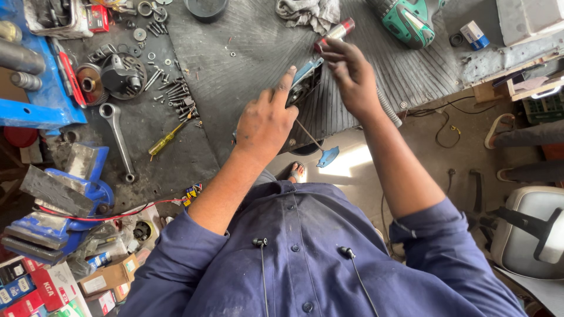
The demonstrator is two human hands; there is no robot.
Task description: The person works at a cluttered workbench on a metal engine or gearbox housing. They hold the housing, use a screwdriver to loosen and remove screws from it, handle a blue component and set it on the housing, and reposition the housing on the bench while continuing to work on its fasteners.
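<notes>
Screwdriver (333, 33) pinched in my right hand (352, 76), fingers curled; left hand (264, 120) clamps dark part (305, 85) beside it, thumb up.

Dusty floor (411, 135) beside a dark ribbed workbench mat (247, 53).

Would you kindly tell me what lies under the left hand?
Under the left hand sits a dark metal part on the ribbed mat; its lower portion is covered by the hand.
</notes>
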